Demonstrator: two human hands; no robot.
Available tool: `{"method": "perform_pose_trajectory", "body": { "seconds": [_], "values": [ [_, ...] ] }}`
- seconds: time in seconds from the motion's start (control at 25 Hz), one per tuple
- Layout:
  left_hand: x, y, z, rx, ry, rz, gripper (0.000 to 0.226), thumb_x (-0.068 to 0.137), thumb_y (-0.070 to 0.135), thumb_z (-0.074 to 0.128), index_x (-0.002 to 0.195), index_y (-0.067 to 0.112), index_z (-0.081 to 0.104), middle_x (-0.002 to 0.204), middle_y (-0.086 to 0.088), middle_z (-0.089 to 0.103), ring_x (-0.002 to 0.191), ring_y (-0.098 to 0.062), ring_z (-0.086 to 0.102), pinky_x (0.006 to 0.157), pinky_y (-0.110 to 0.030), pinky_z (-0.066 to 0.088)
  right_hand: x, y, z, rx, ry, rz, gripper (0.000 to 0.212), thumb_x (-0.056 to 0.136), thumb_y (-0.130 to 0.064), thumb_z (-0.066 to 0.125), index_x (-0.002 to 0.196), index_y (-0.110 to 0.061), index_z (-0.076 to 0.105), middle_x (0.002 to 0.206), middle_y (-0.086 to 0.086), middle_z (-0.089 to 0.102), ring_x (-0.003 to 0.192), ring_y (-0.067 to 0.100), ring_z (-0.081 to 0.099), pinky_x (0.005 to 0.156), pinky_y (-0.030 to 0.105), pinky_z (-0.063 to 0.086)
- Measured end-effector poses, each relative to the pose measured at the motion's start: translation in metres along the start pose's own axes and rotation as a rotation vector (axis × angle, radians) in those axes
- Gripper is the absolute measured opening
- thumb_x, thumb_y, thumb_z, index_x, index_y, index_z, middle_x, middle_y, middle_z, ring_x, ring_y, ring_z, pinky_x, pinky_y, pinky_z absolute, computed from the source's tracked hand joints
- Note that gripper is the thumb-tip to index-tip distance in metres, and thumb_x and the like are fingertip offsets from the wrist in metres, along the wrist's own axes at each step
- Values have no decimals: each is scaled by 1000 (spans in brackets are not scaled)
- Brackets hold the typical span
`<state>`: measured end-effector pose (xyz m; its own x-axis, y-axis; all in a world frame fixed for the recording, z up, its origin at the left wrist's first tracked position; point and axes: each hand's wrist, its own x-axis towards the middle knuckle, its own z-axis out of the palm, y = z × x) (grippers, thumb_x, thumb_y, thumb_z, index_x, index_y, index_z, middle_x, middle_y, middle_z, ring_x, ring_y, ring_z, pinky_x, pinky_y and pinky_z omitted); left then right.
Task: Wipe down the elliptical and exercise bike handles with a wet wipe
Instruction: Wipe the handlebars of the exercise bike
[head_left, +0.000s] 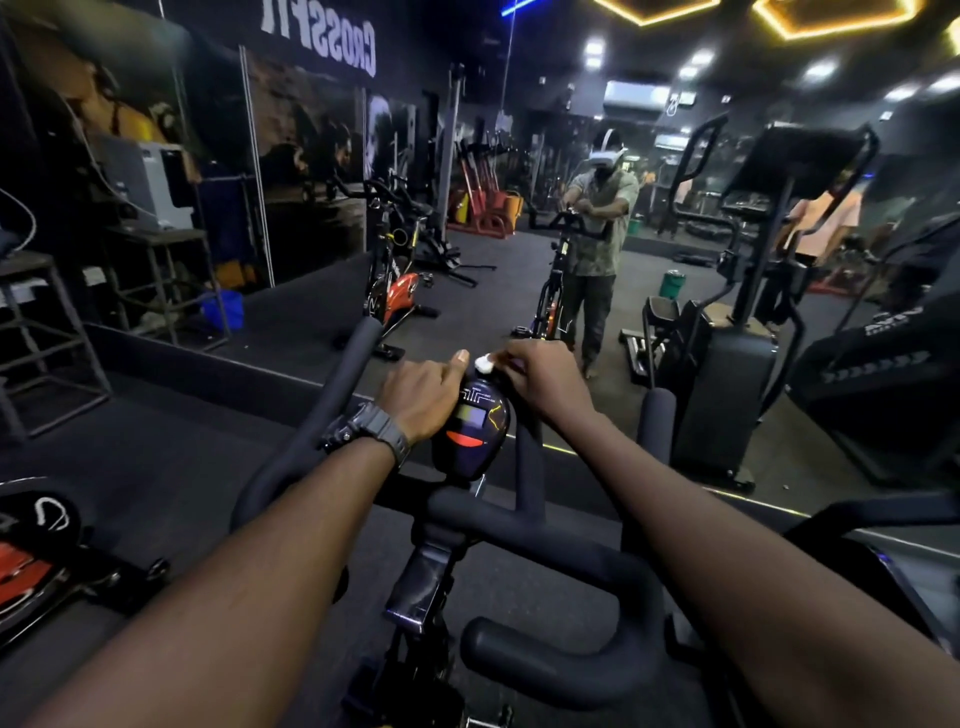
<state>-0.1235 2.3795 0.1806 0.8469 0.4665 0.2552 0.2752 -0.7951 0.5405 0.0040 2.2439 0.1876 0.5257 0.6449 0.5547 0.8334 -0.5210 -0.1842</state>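
Both hands up at the exercise bike's console (475, 426), above the black handlebars (550, 525). Right hand (545, 382) curled, pinching a small white wet wipe (483, 362) against the console's top edge. Left hand (421, 397), wristwatch (363, 426) on the wrist, wrapped round the console's left side, thumb raised near the wipe. Left bar end (358, 343) pointing forward. Elliptical (727, 374) just beyond, to the right, against the wall mirror (311, 208).

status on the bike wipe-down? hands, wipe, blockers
Left hand curled on the console side. Right hand pinches wipe at console top. Handlebar grips untouched now. No blockers.
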Motion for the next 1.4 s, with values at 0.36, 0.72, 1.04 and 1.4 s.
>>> {"method": "perform_pose_trajectory", "body": {
  "seconds": [0.36,0.72,1.04,1.4],
  "values": [
    [5,7,-7,19,1,45,45,104,49,25,138,37,53,136,-13,60,124,-38,53,104,-41,40,16,8,-9,149,-123,113,19,75,-32,82,86,-19,74,73,-11,62,62,-2,49,54,7,31],
    [11,18,-13,248,0,104,46,103,44,30,111,24,71,113,-18,69,106,-38,60,86,-36,45,20,7,-9,27,-277,-161,38,78,-52,52,83,-23,76,75,-1,72,70,22,66,67,29,48],
    [32,7,-15,215,-27,71,27,96,38,55,113,29,74,116,-8,71,109,-32,63,91,-35,52,30,7,-9,8,-254,-124,12,83,-32,72,92,-26,76,86,-2,75,82,20,68,73,33,52],
    [45,-27,1,-21,67,21,15,82,28,77,96,23,79,102,2,76,99,-19,69,90,-32,55,32,15,-7,93,-219,-287,12,83,-23,76,94,-24,75,87,-7,73,80,13,68,69,24,48]
  ]
}}
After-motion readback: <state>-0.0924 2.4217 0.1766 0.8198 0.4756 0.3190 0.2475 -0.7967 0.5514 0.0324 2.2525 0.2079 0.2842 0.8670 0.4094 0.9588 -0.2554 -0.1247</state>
